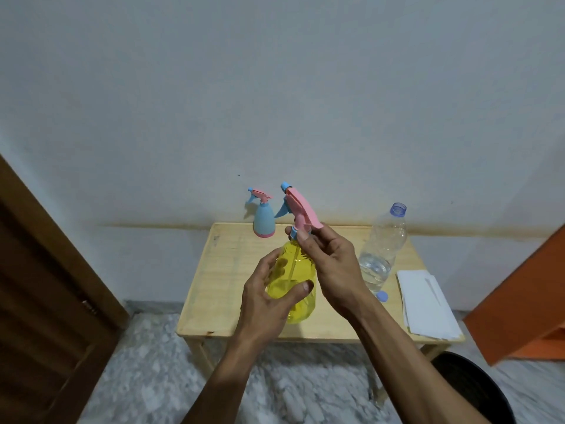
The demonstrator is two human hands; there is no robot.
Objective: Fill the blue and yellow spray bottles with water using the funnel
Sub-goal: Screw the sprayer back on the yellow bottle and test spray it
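Left hand [269, 301] grips the yellow spray bottle [295, 286], right hand [330, 264] pinches its pink spray head [301, 209]; uneven twisting could tip the tilted bottle.

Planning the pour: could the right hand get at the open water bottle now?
Probably not yet: the right hand grips the yellow spray bottle at its pink sprayer. The water bottle stands unobstructed beside it.

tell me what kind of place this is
Probably a room in a home, not a workshop: a small wooden table stands against a plain painted wall, on a marble-patterned floor, with a brown wooden door to the left.
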